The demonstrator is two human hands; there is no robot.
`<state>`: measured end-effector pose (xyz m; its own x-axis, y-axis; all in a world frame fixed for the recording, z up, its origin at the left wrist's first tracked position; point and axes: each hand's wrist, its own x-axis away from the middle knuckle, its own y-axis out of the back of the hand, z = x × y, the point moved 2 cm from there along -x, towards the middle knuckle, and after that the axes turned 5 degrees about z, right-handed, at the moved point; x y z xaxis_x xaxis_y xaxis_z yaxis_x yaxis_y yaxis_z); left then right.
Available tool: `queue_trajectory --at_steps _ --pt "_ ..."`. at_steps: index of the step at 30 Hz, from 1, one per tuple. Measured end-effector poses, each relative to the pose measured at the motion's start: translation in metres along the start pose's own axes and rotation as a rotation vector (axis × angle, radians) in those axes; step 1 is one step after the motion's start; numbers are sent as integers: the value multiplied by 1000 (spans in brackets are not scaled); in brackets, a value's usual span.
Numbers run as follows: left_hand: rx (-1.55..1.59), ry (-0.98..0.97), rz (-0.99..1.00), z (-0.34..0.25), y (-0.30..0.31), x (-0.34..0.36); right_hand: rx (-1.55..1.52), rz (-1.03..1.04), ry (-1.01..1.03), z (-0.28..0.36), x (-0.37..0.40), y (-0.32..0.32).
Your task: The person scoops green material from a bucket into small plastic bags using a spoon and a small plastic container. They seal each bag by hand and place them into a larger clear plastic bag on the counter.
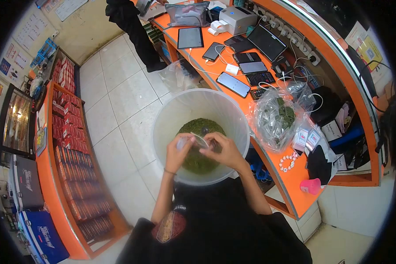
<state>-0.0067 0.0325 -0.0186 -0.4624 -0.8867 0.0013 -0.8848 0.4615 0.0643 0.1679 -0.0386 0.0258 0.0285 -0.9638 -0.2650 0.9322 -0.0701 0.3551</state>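
A large translucent plastic tub (165,127) stands before me, its bottom covered with finely chopped green leaf material (202,166). Over its opening, my left hand (178,151) and my right hand (224,152) are close together, fingers pinched on a small clear plastic bag (199,140). The bag's pale edge curves between the fingertips of both hands. Inside the tub, a small dark round object (205,130) shows just behind the fingers.
To the right, an orange counter (290,196) holds a clear bag of green leaves (275,116), phones (233,84), a tablet (190,38), cables and a pink cup (310,186). A display case of red boxes (66,119) stands left. A person in dark trousers (138,35) stands ahead.
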Motion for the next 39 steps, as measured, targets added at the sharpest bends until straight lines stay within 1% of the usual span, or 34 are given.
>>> queue_trajectory --at_steps 1,2,4,8,12,14,16,17,21,23,26,27,28,30,32,33,35,36,37,38,39 --pt "48 45 -19 -3 0 1 48 -29 17 -1 1 -1" --pt "48 47 -18 -5 -2 2 97 -58 34 -3 2 -2" --pt "89 148 -51 -5 -4 4 64 -73 2 -13 6 -5" --pt "80 146 7 -5 -3 5 14 -84 -83 -15 11 -5" --pt "46 120 21 -8 -5 7 -15 -75 -152 -16 11 -9" --pt "33 106 47 -9 -8 7 -28 -125 -60 -11 9 -13" --pt "26 16 93 -14 -14 8 17 -119 -64 -11 10 -12" --pt "26 16 93 -13 -13 8 61 -112 -65 -11 10 -12" --pt "-75 -7 124 -18 -16 9 51 -111 -32 -12 11 -13" --pt "-100 -22 139 -19 -17 9 45 -82 -82 -9 10 -14" --pt "-150 -18 126 -10 -15 8 37 -141 -29 -10 11 -18" --pt "-164 -91 32 -7 -11 7 39 -147 -30 -11 12 -17" --pt "-177 -165 -58 -5 -5 5 21 -143 -75 -12 15 -16" --pt "-205 -96 -151 -1 13 1 21 -169 -134 -15 23 -9" --pt "-203 47 -239 -14 27 -2 25 -183 -73 -21 31 -5" --pt "-194 38 -206 -18 29 -8 43 -210 -84 -24 36 0" --pt "-277 -23 -147 -26 27 -17 76 -83 -194 -29 43 0" --pt "-373 -91 -22 -36 16 -26 85 -19 -244 -29 44 -1" --pt "-420 -102 56 -52 0 -35 90 -29 -251 -31 45 -4" --pt "-468 -113 129 -69 -21 -44 179 -20 -221 -35 45 -8" --pt "-402 -169 146 -82 -42 -54 265 -10 -188 -36 44 -12"
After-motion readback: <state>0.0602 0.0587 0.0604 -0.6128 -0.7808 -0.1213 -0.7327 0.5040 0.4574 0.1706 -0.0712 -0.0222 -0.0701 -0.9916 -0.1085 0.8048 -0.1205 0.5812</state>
